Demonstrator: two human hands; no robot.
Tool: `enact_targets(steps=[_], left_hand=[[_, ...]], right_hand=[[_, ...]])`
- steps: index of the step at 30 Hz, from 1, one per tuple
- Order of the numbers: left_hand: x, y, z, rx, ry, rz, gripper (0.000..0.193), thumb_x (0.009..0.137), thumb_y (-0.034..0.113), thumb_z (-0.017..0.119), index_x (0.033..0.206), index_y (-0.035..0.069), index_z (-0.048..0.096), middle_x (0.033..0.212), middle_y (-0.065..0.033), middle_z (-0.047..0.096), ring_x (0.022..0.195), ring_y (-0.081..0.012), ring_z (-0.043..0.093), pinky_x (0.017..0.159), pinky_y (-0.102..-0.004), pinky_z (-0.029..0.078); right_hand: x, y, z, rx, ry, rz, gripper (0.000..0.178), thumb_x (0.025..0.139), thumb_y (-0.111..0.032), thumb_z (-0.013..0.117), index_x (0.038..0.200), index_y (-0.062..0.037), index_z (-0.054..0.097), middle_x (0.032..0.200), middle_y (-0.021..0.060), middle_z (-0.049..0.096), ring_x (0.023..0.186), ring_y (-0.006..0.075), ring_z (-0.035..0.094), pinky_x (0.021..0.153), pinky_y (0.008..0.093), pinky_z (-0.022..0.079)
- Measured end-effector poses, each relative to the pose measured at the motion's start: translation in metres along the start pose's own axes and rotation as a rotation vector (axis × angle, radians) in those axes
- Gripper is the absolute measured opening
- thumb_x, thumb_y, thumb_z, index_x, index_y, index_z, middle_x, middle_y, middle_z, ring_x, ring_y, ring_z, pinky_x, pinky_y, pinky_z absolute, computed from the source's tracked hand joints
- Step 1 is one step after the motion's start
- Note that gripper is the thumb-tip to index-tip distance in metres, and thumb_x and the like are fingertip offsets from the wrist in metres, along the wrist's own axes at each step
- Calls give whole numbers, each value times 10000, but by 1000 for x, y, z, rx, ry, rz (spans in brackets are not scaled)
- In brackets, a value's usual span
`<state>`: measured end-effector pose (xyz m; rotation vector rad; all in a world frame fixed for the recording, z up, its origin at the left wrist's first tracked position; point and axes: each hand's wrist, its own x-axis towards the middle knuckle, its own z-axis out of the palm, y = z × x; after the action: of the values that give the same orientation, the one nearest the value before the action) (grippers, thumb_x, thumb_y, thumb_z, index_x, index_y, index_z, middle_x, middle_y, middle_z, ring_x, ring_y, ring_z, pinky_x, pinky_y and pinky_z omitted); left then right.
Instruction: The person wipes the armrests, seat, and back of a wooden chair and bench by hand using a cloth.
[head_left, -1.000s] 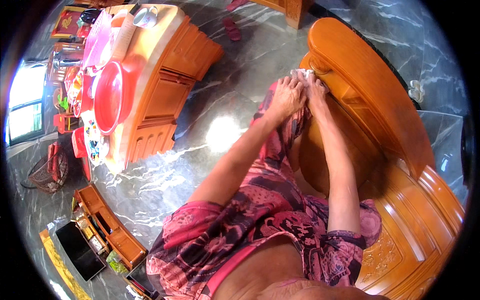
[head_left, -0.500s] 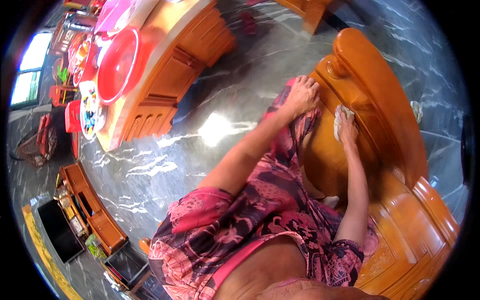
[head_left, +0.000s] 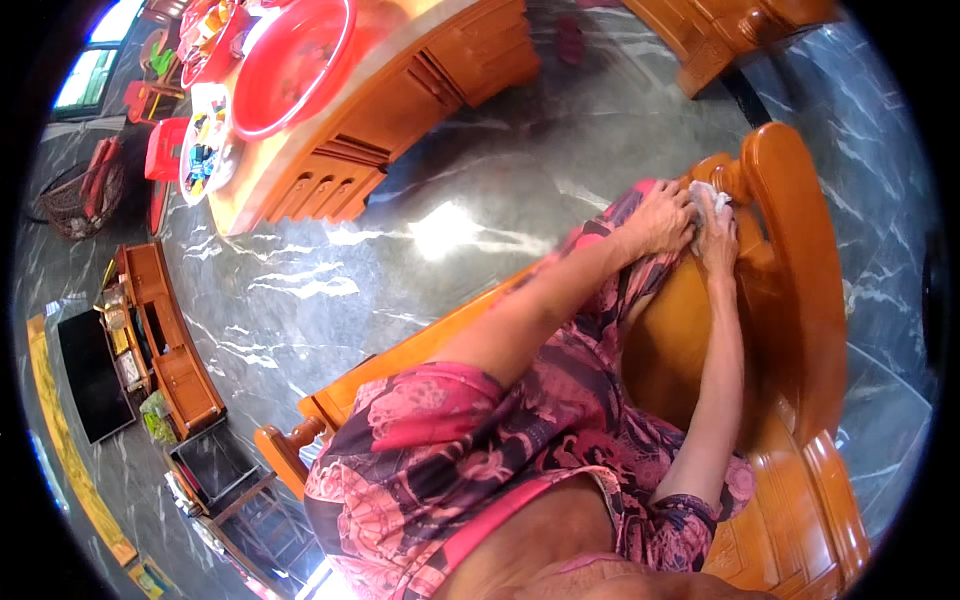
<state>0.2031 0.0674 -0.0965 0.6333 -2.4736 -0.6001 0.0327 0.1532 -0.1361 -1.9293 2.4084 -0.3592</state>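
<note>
- Orange-brown wood makes up the chair (head_left: 800,300) you are bent over; its curved armrest (head_left: 790,230) runs along the right of the view and its seat (head_left: 680,370) lies below your arms.
- Your left hand (head_left: 662,215) and your right hand (head_left: 717,235) meet at the far end of the armrest, just beside a carved knob (head_left: 708,168).
- White cloth (head_left: 706,197) sits bunched between the two hands, pressed against the wood at that far end.
- Your right hand is closed over the cloth from the armrest side; your left hand curls its fingers onto the cloth's other edge, so both hands grip it together.
- Judged from where the cloth lies, the wiping is at the front tip of the armrest; the long upper run of the armrest, the seat and the carved side panel (head_left: 800,520) nearer your body do not have the cloth on them now.
- No dust or wet streak can be made out on the wood, so you cannot tell which parts are already clean.
- Grey marble floor (head_left: 400,260) spreads to the left, well apart from the hands.
- Beyond the floor stands a wooden surface (head_left: 400,130) carrying a red basin (head_left: 295,60).
</note>
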Motion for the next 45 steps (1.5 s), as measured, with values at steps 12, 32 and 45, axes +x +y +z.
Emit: enact_targets(steps=[12, 32, 45], left_hand=[[9, 2, 6, 99, -52, -20, 342, 762, 321, 623, 934, 26, 638, 993, -139, 595, 1030, -294, 513, 919, -423, 373], [-16, -14, -12, -15, 118, 70, 250, 712, 255, 631, 845, 43, 633, 1002, -123, 593, 1068, -276, 505, 969, -431, 337], [-9, -10, -3, -45, 18, 28, 264, 729, 286, 633, 859, 58, 658, 935, -98, 602, 1007, -254, 514, 931, -423, 351]], right_hand=[[-6, 11, 33, -143, -32, -28, 780, 831, -13, 555, 1479, -357, 289, 1265, 189, 420, 938, 419, 565, 764, 480, 510], [-104, 42, 1, -63, -348, 227, 650, 849, -76, 626, 1432, -173, 354, 1337, 264, 385, 1250, 469, 410, 943, 475, 477], [-95, 17, -18, -30, -383, 294, 664, 805, -3, 613, 1409, -69, 346, 1346, 345, 359, 1231, 496, 395, 1009, 507, 379]])
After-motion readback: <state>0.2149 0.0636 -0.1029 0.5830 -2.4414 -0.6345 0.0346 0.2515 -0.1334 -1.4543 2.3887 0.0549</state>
